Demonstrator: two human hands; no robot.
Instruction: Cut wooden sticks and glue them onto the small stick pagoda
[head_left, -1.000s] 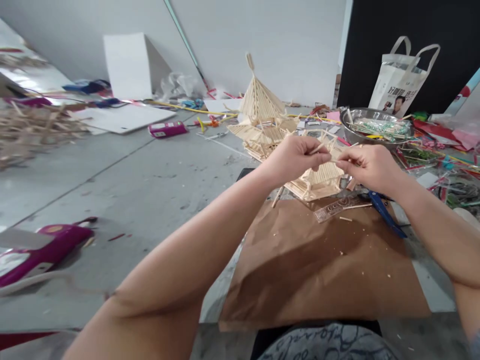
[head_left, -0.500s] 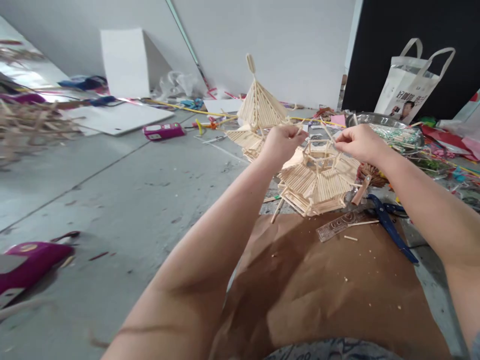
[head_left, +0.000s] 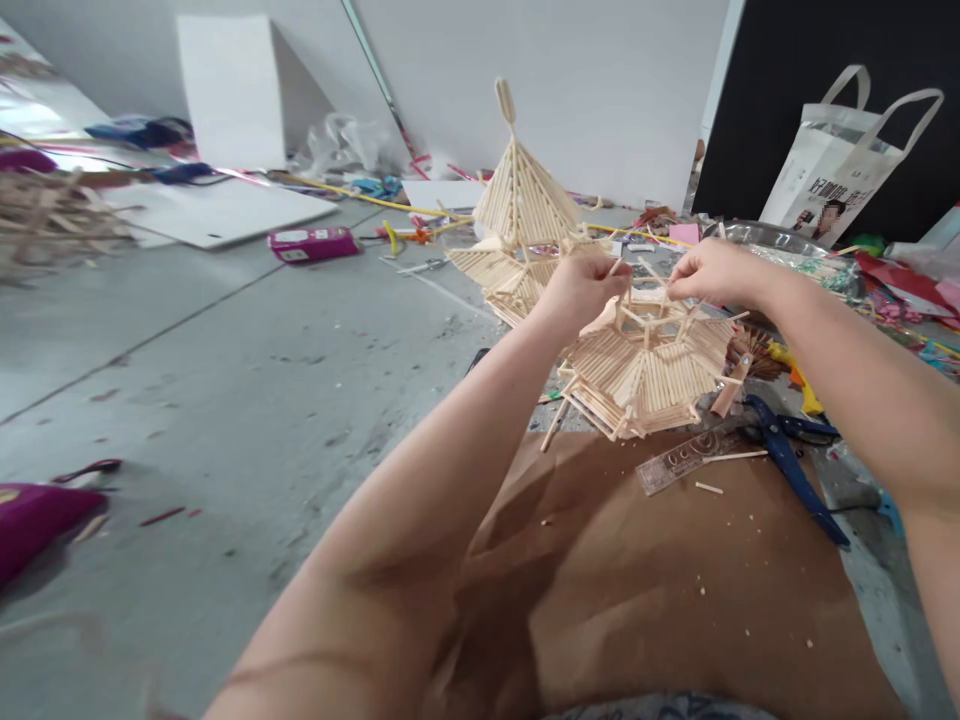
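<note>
A ring-shaped roof piece made of thin wooden sticks stands at the far edge of the brown paper, with a six-sided opening on top. Above its left side, my left hand is pinched on a short wooden stick. My right hand pinches another thin stick over the opening's right side. Behind my left hand rises a pointed stick tower with a looped tip, above a lower flared tier.
Brown paper covers the floor in front. Blue-handled pliers and a clear ruler lie on it. A metal bowl, a white bag, a magenta box and scraps lie farther back.
The view has shifted a little. My left hand has moved slightly right and down, closer to the opening of the roof piece. Both hands keep their pinch.
</note>
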